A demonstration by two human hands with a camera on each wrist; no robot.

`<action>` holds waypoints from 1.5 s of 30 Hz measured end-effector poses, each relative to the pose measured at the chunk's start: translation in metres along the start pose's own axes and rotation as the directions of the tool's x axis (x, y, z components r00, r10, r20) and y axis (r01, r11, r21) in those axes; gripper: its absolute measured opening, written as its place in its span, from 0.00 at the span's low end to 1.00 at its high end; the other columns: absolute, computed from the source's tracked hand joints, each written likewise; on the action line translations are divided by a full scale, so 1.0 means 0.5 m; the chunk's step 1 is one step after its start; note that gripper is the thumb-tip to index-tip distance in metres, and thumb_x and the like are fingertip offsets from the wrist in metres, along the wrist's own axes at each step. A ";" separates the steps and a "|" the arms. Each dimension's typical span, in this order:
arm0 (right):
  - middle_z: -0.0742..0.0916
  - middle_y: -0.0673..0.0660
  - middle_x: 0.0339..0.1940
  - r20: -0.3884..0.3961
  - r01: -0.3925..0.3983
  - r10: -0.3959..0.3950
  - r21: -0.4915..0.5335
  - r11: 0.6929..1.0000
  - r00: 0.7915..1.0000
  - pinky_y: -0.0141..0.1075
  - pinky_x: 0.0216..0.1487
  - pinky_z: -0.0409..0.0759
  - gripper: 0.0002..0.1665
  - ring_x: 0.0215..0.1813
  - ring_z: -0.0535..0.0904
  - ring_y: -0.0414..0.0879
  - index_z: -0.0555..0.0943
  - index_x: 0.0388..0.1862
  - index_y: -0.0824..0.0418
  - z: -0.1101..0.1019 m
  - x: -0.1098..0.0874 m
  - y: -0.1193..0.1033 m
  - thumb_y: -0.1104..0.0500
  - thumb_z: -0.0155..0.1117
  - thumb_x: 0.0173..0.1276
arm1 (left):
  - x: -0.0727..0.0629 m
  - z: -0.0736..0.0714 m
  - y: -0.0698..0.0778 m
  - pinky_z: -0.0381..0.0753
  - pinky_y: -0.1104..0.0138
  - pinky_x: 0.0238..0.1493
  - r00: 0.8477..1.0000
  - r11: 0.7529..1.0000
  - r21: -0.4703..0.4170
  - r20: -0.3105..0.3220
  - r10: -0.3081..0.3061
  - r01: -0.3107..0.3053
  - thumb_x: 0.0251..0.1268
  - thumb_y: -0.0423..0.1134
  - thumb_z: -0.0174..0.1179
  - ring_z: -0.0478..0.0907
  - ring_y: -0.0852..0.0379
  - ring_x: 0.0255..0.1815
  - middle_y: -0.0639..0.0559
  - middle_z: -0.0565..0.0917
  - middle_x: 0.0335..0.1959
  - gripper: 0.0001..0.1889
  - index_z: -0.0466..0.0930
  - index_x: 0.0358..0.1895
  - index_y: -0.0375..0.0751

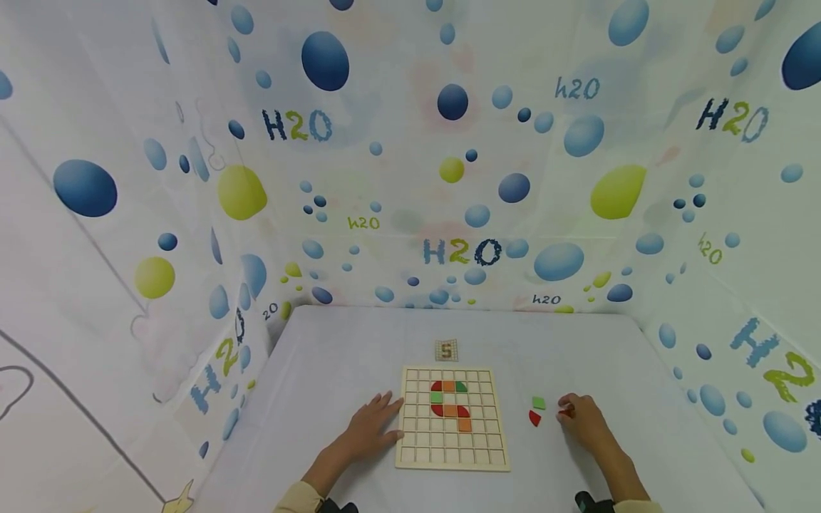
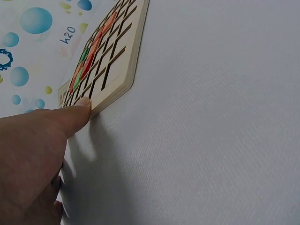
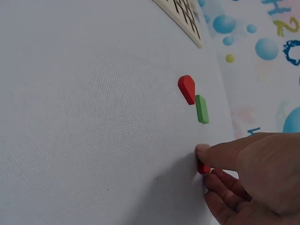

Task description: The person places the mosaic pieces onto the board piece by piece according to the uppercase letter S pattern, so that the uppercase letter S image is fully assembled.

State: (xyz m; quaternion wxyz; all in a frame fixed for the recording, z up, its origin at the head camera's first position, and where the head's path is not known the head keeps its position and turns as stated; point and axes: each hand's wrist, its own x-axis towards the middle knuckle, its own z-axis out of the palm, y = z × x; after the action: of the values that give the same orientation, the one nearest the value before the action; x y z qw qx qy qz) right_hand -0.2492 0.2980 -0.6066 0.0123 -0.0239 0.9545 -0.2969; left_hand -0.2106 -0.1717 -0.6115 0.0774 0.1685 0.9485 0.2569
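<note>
A wooden grid board [image 1: 449,459] lies on the white table, bearing several red, orange and green pieces in its cells. My left hand [image 1: 372,427] lies at the board's left side, fingers extended; in the left wrist view its thumb [image 2: 77,117] touches the board's edge. To the right of the board, my right hand [image 1: 585,423] pinches a small red piece [image 3: 202,167], mostly hidden behind the thumb and fingers. Between that hand and the board lie a light green square [image 1: 539,403] and a red rounded piece [image 1: 535,419], close together.
A small card [image 1: 446,350] with an S-like pattern lies just beyond the board's far edge. Curtains [image 1: 398,178] printed with blue and green drops and H2O lettering stand behind the table [image 1: 346,335] and at both sides.
</note>
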 end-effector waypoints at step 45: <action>0.81 0.60 0.41 0.110 0.034 -0.034 0.001 0.999 0.993 0.50 0.48 0.86 0.12 0.44 0.82 0.51 0.81 0.45 0.68 -0.018 -0.028 -0.016 0.68 0.74 0.66 | 0.002 0.008 -0.010 0.58 0.32 0.78 1.000 1.000 0.014 0.012 -0.006 0.006 0.76 0.56 0.62 0.57 0.30 0.83 0.33 0.63 0.82 0.37 0.67 0.80 0.40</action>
State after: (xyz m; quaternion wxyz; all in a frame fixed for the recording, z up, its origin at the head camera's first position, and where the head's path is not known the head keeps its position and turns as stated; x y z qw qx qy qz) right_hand -0.2352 0.2974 -0.5944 0.0596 -0.0566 0.9520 -0.2949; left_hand -0.2123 -0.1738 -0.6174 0.0826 0.1677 0.9502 0.2492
